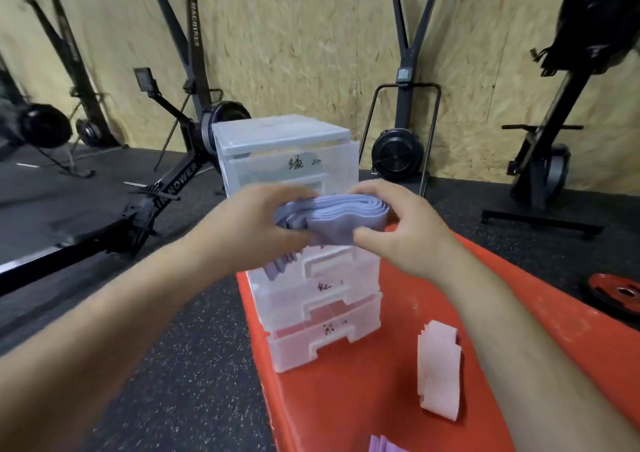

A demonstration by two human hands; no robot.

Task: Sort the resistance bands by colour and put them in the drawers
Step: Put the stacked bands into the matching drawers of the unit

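Both your hands, left hand [256, 224] and right hand [398, 223], pinch the soft, floppy blue bands [332, 221]; hold the folded bundle's ends so loops don't spill.

The folded bands [332, 219] I hold are pale lavender-blue. At twelve o'clock, the drawer unit [287, 146] is translucent white with black handwritten labels. The platform [346, 399] is red. Pale pink bands [438, 375] at five o'clock, purple bands [388, 446] at six.

I'm in a gym: rowing machines [173, 177] at the far left, an upright ski trainer [404, 105] against the chipboard wall [294, 35], speckled black rubber flooring [194, 365] underfoot, and a red weight plate [604, 282] lying at the right.
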